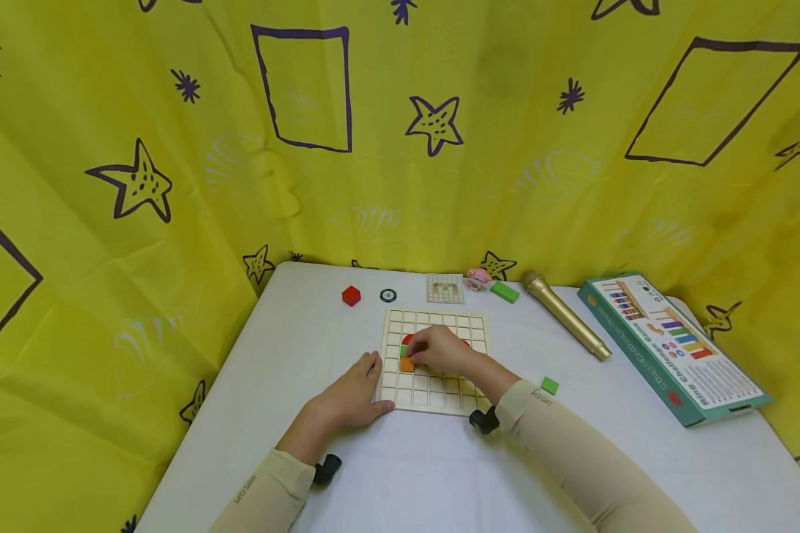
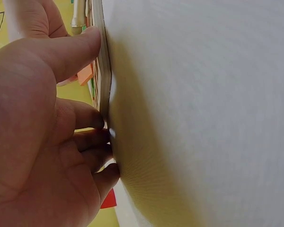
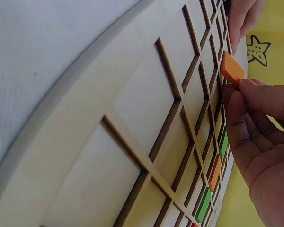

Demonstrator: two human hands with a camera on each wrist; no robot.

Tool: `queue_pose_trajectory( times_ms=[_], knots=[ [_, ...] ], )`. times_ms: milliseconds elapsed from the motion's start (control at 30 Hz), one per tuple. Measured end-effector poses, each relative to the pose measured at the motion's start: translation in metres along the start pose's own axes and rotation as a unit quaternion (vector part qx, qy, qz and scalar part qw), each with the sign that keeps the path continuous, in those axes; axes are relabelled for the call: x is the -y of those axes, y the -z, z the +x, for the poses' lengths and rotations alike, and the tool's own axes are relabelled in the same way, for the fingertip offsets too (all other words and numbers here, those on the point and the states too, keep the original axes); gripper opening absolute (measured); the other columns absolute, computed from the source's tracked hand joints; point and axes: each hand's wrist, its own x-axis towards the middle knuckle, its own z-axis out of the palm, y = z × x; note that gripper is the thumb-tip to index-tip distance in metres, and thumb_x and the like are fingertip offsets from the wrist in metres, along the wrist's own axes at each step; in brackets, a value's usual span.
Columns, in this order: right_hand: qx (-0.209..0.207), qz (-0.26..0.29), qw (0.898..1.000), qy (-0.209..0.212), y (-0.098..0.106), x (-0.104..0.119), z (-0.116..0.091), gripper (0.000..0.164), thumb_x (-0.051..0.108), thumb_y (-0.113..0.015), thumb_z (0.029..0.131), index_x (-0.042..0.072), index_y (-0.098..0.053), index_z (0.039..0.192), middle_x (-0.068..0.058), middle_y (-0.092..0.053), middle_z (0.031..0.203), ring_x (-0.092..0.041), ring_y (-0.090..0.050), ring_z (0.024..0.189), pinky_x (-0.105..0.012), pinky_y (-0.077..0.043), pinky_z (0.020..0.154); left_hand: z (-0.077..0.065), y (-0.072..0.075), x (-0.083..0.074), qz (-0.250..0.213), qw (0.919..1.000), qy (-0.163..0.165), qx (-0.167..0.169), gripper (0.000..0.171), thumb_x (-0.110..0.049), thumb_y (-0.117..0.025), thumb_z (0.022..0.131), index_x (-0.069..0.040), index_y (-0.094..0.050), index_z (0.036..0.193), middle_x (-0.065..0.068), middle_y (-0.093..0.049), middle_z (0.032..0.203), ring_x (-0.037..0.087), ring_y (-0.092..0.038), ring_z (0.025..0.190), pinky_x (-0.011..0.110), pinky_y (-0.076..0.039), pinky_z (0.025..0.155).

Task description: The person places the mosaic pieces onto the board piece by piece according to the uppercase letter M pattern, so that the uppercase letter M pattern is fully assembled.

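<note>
A wooden grid board [image 1: 403, 398] lies on the white table. My right hand [image 1: 440, 349] pinches an orange square tile [image 3: 233, 70] between thumb and fingertips, tilted over the cells on the board's left side. Just beyond it, a green tile [image 1: 404, 351] and a red piece [image 1: 407, 339] show partly from behind the fingers. Further green tiles [image 3: 204, 205] and another orange tile [image 3: 214, 174] sit in cells in the right wrist view. My left hand [image 1: 348, 396] rests at the near left corner, its thumb touching the board's edge and its fingertips down by the tabletop.
Behind the board are a red block [image 1: 351, 296], a round token [image 1: 388, 295], a small pattern card [image 1: 445, 289], a pink figure [image 1: 478, 278] and a green block [image 1: 504, 292]. To the right lie a gold microphone [image 1: 567, 316], a game box [image 1: 673, 348] and a loose green tile [image 1: 550, 386].
</note>
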Motion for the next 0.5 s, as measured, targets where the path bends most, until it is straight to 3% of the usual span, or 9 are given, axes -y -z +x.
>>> queue_pose_trajectory(
  times_ms=[500],
  knots=[
    [-0.017,-0.044,0.999,0.022,-0.01,0.0002,0.0005,0.003,0.009,-0.077,0.089,0.008,-0.075,0.089,0.007,-0.067,0.082,-0.013,-0.056,0.08,-0.03,-0.051,0.077,-0.0016,0.002,-0.001,0.006,1.0,0.0,0.003,0.092,-0.05,-0.065,0.095,0.004,-0.024,0.157,0.021,-0.019,0.164,0.034,-0.021,0.151,0.044,-0.028,0.118]
  ],
)
